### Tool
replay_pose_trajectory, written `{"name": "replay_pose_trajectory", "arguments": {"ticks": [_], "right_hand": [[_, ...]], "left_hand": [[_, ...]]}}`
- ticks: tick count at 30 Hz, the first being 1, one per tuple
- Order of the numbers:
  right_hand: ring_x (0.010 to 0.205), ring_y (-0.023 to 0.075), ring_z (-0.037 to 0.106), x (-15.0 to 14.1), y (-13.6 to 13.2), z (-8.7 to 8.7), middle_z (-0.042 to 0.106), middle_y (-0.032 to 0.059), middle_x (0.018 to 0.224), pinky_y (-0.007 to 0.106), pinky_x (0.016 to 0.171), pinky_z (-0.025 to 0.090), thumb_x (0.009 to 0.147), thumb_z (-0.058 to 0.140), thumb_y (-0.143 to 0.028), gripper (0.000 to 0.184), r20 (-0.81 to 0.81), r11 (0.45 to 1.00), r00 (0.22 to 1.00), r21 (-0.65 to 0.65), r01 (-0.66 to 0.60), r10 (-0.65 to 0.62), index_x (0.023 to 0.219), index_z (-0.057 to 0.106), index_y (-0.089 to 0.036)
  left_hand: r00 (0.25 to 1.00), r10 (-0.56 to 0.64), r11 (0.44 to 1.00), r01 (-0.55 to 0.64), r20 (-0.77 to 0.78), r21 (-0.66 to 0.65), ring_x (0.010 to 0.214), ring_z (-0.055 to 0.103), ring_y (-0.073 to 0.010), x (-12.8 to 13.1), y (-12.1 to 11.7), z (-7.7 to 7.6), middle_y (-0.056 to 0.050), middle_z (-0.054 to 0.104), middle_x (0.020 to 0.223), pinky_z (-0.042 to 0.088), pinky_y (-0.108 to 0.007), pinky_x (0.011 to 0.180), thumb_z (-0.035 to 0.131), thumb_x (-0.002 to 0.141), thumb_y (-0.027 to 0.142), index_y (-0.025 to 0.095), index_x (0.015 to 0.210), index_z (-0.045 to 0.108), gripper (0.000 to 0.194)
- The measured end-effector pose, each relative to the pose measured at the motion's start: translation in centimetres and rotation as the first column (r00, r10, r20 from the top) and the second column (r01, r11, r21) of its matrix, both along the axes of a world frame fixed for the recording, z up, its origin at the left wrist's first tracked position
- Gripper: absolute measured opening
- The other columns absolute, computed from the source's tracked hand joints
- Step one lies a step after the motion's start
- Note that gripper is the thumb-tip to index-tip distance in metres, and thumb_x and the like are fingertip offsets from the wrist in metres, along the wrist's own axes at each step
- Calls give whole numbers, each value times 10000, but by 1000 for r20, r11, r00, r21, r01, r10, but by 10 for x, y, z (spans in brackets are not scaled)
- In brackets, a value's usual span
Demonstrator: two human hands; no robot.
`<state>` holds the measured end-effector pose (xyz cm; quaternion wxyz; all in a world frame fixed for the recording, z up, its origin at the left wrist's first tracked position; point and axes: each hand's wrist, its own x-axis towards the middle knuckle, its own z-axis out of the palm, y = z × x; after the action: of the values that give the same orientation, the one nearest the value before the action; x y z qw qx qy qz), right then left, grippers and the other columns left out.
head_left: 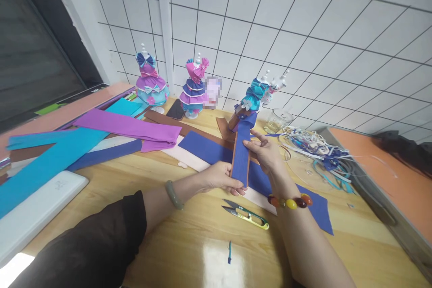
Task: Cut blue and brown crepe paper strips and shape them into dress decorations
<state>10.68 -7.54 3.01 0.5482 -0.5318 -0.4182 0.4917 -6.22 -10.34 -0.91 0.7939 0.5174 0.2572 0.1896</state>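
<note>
Fingers of the left hand [219,176] lie beneath the near end of the blue strip [242,153], tips just visible, with the thumb on top; the strip is gripped between them. The thumb of the right hand [268,152] rests at the strip's right edge, index extended close by; its other fingers are curled and partly hidden, so whether this hand grips cannot be told. Brown material shows along the strip's sides, otherwise covered. Held over the blue sheet [207,147], the strip curls at its far end near the turquoise figure [254,94], which partly hides a white figure [278,82]. A pixelated patch [212,92] obscures one object. Both forearms converge from below; the left sleeve [111,234] is cut off at the lower edge. Snips [249,220] lie nearer the wearer.
</note>
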Motion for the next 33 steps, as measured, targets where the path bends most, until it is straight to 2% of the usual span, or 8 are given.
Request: {"name": "replay_pose_trajectory", "arguments": {"ticks": [4, 6, 11, 13, 17, 22, 27, 33], "right_hand": [[545, 151, 629, 0, 1, -1, 680, -7, 666, 258, 508, 520, 516, 789, -245, 714, -20, 1000, 1000, -2, -10, 10, 1169, 505, -198], [534, 148, 626, -2, 1, -2, 681, -7, 664, 257, 503, 521, 518, 790, -250, 712, -19, 1000, 1000, -9, -9, 9, 1167, 503, -198], [546, 142, 625, -13, -2, -2, 673, -23, 641, 256, 535, 523, 511, 799, -257, 711, -27, 1000, 999, 10, -28, 29, 1155, 504, -188], [564, 148, 630, -19, -4, -2, 676, -19, 645, 274, 570, 525, 512, 800, -264, 718, -38, 998, 998, 31, -56, 57, 1158, 496, -179], [593, 159, 635, -33, -8, -2, 697, 9, 700, 294, 608, 514, 514, 799, -295, 718, -41, 997, 997, 60, -58, 61, 1150, 490, -167], [540, 132, 608, -43, -10, -3, 684, -18, 651, 290, 618, 505, 525, 790, -289, 632, -42, 995, 999, 96, 10, -6, 1083, 515, -173], [587, 148, 629, -42, -8, -7, 701, 11, 721, 297, 625, 508, 520, 793, -298, 641, -69, 997, 998, 76, 5, 1, 1085, 516, -177], [606, 161, 636, -40, -8, -10, 702, 21, 734, 307, 630, 512, 509, 801, -311, 666, -85, 998, 995, 51, -45, 49, 1095, 514, -176]], "left_hand": [[1000, -10, 997, 10, 4, 76, 671, 592, -115, -8, 10, 7, -51, 653, 780, 454, -250, 643, 764, 558, 328, 122, 847, 619, 383], [999, 22, 994, -25, 31, 108, 670, 579, -110, -12, 16, 10, -56, 647, 812, 442, -245, 633, 739, 591, 366, 124, 887, 622, 400], [966, 248, 962, -254, 73, 98, 752, 598, -144, -18, 28, 13, -92, 651, 856, 441, -278, 718, 653, 670, 458, 104, 895, 638, 420], [950, 297, 950, -304, 96, 68, 779, 599, -147, -18, 29, 13, -90, 653, 868, 439, -274, 736, 664, 666, 440, 103, 871, 641, 395], [926, 362, 929, -368, 103, 39, 650, 587, -120, -19, 28, 13, -72, 656, 782, 444, -243, 640, 703, 636, 388, 94, 851, 645, 369], [918, 394, 919, -394, 50, -24, 535, 571, -110, -18, 30, 9, -38, 641, 666, 444, -239, 549, 712, 633, 328, 105, 825, 639, 303], [921, 384, 923, -381, 59, -62, 595, 600, -136, -16, 34, 2, -55, 657, 727, 470, -279, 605, 710, 631, 289, 114, 837, 635, 280], [926, 368, 930, -365, 80, -46, 631, 602, -133, -19, 37, -3, -62, 663, 746, 465, -272, 653, 706, 640, 283, 94, 846, 646, 286]]}}
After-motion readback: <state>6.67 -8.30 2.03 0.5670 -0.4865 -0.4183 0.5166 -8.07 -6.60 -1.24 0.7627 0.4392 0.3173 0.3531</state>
